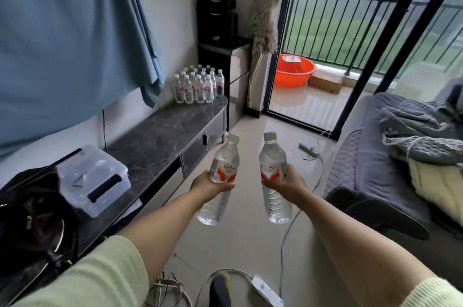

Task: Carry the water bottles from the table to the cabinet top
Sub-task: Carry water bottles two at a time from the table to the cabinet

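**Two bottles in the air, and a crowded landing spot ahead**

Both arms are out in front. The left hand (213,185) has its fingers curled round the labelled middle of the left bottle (220,178), which tilts with its cap leaning right. The right hand (284,185) grips the right bottle (274,178) at the same height, and that one stands close to upright. Both bottles look full and capped, held over open floor, apart from each other and well short of the cabinet top (162,136).

Now the risks. At the far end of that dark marble-look top, near its rounded corner, a tight cluster of bottles (199,86) already stands. Setting a new bottle against that pack with the other hand still loaded could knock a neighbour, and one falling bottle could take down a row. The corner edge is just beside the cluster, so a nudged bottle could roll off.

The grips sit mid-body on thin plastic. My read is that these walls flex, so a slack squeeze on the tilted left bottle could let it slip downward.

Underfoot, watch it: a power strip (266,290) and loose cables (288,231) cross the tiles below the arms. With eyes on the cabinet, a foot could catch one.

At the near end of the top sit a clear plastic box (92,178) and a dark bag (32,209).
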The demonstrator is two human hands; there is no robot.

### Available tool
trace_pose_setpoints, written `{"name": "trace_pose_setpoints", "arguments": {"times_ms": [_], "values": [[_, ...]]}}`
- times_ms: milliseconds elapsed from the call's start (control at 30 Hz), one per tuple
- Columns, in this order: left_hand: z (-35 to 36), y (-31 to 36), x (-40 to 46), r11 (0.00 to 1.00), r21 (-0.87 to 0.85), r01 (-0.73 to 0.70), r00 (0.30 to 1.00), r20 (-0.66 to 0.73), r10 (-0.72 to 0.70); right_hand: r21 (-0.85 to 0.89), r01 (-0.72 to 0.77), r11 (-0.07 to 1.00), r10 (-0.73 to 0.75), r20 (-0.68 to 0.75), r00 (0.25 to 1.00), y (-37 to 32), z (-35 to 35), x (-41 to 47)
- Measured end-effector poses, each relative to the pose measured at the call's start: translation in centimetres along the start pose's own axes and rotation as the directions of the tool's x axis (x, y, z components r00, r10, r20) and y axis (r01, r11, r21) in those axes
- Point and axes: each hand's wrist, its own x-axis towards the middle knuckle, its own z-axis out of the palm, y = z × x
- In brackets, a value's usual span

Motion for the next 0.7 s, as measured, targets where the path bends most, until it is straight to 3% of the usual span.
{"name": "trace_pose_setpoints", "arguments": {"times_ms": [433,700], "values": [[-6.0,9.6,25.0,0.995,-0.057,-0.078,0.995,0.052,0.081,0.022,-0.010,1.000,0.011,-0.011,1.000,-7.3,1.1,25.5],[-7.6,11.8,35.1,1.000,-0.003,0.012,1.000,0.021,-0.012,-0.004,-0.043,0.999,0.043,0.042,0.998,-9.8,1.9,36.2]]}}
